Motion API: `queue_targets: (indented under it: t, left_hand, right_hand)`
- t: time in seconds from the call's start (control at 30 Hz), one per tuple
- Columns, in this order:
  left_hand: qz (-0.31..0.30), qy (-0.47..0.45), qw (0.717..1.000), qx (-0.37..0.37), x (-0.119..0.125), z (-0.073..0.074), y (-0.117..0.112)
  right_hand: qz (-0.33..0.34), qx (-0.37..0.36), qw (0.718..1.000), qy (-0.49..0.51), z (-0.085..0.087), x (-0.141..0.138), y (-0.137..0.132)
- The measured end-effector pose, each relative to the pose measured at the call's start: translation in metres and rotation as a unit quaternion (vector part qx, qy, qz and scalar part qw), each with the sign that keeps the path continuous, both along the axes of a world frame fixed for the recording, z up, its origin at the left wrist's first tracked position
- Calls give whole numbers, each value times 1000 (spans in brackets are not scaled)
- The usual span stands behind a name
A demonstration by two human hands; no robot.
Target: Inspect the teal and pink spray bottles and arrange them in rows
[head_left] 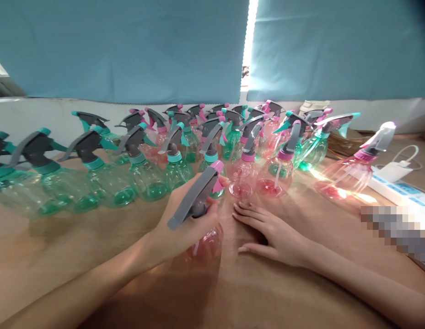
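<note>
My left hand [185,224] is wrapped round the neck of a pink spray bottle [207,244] with a grey and pink trigger head. The bottle is at the middle of the table, in front of the others, and my fingers hide part of its neck and trigger. Flat on the brown tabletop to its right lies my right hand [270,230], fingers spread and holding nothing. Just beyond those fingertips stand two pink spray bottles, one [241,180] on the left and another [276,178] on the right.
A row of green spray bottles [148,180] stands on the left, with several more green and pink ones behind. A lone pink spray bottle [346,176] and a white power strip [399,187] are at the right. Blue blinds [130,50] hang behind.
</note>
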State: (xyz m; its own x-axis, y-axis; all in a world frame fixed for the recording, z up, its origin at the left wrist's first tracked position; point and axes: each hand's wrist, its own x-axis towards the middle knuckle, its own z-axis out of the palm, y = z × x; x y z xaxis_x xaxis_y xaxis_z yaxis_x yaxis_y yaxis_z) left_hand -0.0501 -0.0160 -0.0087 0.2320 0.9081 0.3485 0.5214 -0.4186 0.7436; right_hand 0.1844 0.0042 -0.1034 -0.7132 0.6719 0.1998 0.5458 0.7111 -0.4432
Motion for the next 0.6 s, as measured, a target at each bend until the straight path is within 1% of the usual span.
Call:
queue_targets:
  t: [0.17, 0.33, 0.5, 0.6]
  left_hand:
    - [-16, -5, 999, 29, 0, -2, 2]
    - [-27, -19, 999, 17, 0, -4, 2]
    - [-44, -47, 998, 11, 2, 1, 1]
    - [-44, -47, 998, 19, 3, 5, 2]
  right_hand:
    - [-2, -3, 999, -34, -1, 1, 1]
    - [-4, -5, 999, -49, -1, 1, 1]
    - [-5, -8, 999, -44, -1, 1, 1]
    - [-4, -6, 999, -31, -2, 1, 1]
